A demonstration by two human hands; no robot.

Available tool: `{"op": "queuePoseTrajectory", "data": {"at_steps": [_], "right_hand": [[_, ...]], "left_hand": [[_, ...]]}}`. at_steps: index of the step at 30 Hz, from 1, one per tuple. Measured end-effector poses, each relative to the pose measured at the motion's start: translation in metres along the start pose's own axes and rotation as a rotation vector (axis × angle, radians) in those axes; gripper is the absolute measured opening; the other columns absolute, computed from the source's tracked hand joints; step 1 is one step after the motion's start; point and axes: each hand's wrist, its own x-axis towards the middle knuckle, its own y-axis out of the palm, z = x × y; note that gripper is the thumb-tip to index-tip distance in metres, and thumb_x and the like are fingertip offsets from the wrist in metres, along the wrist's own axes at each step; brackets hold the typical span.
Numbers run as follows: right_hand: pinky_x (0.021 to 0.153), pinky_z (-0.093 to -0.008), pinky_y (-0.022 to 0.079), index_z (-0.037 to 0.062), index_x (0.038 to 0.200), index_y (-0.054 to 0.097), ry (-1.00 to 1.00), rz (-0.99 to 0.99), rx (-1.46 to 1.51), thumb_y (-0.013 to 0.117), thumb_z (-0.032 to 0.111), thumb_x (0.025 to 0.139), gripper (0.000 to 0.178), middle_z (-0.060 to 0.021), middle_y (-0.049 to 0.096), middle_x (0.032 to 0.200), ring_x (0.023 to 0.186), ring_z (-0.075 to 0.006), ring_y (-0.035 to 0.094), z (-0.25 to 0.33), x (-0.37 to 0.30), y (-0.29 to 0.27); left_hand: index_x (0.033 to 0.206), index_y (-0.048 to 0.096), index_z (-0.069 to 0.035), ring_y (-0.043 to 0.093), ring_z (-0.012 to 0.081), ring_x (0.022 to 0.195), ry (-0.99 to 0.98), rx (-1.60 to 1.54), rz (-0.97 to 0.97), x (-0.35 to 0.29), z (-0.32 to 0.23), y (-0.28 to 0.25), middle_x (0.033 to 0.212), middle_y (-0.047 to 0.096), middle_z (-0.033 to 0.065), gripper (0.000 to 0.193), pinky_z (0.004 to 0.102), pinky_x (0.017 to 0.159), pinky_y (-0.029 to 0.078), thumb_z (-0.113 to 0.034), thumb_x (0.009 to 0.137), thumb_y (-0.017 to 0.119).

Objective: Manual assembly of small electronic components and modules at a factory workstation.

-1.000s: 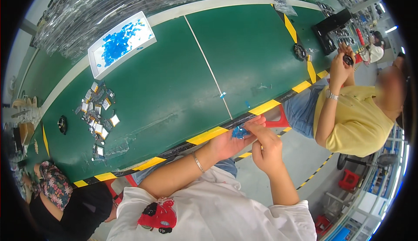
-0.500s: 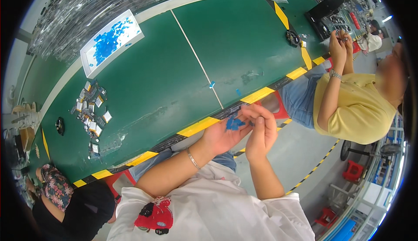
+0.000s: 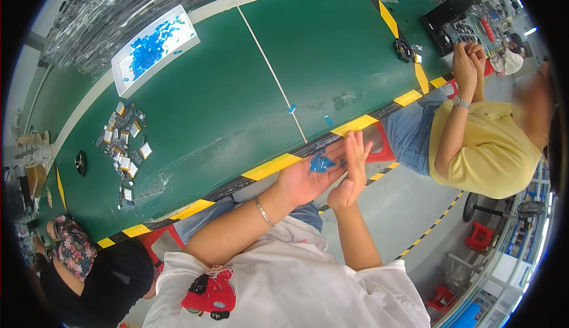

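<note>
My left hand is palm up with its fingers stretched out, at the front edge of the green table. A small heap of thin blue pieces rests on its palm and fingers. Beside it, my right hand is held edge-on, fingers straight and close to the left fingertips; nothing shows gripped in it. Some dark blue bits lie between the two hands. On the table just beyond are two loose blue pieces, one on the pale dividing strip and one farther right.
A white box of blue pieces stands at the far left. Nearer lies a pile of small silvery battery-like parts, with a black round part beside it. Plastic-wrapped stock fills the back. At right sits a co-worker in yellow.
The right hand's fingers have straightened from a bent, pinching pose and come up beside the left fingertips. The left hand stays nearly in place with the blue pieces. The view has shifted slightly.
</note>
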Motion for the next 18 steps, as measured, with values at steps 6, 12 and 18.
{"op": "queuePoseTrajectory", "data": {"at_steps": [6,12,18], "right_hand": [[0.111,-0.0486,0.016,-0.0074,0.132,0.044,0.078,0.008,-0.004,0.014,0.056,0.094,0.079,-0.0243,0.031,0.145,0.137,-0.0414,0.023,-0.005,-0.009,0.003],[0.111,-0.0453,0.018,-0.0063,0.137,0.038,0.166,0.029,0.072,0.015,0.061,0.092,0.084,-0.0250,0.022,0.149,0.139,-0.0381,0.021,-0.002,-0.019,-0.007],[0.112,-0.0433,0.017,-0.0056,0.143,0.022,0.330,0.018,0.406,0.022,0.067,0.088,0.091,-0.0235,0.024,0.149,0.140,-0.0336,0.020,0.015,-0.018,-0.011]], "left_hand": [[0.139,0.033,-0.001,0.037,0.0257,0.132,0.007,-0.003,-0.038,0.000,0.000,0.006,0.145,0.035,0.0134,0.056,0.0398,0.110,0.031,-0.040,0.099,0.030],[0.137,0.034,0.003,0.036,0.0275,0.132,-0.016,-0.046,-0.072,-0.004,0.009,0.002,0.143,0.037,0.0153,0.051,0.0411,0.110,0.031,-0.032,0.100,0.029],[0.129,0.042,0.006,0.041,0.0332,0.127,-0.008,-0.059,-0.135,-0.009,0.008,-0.003,0.137,0.042,0.0202,0.044,0.0430,0.109,0.034,-0.025,0.098,0.036]]}}
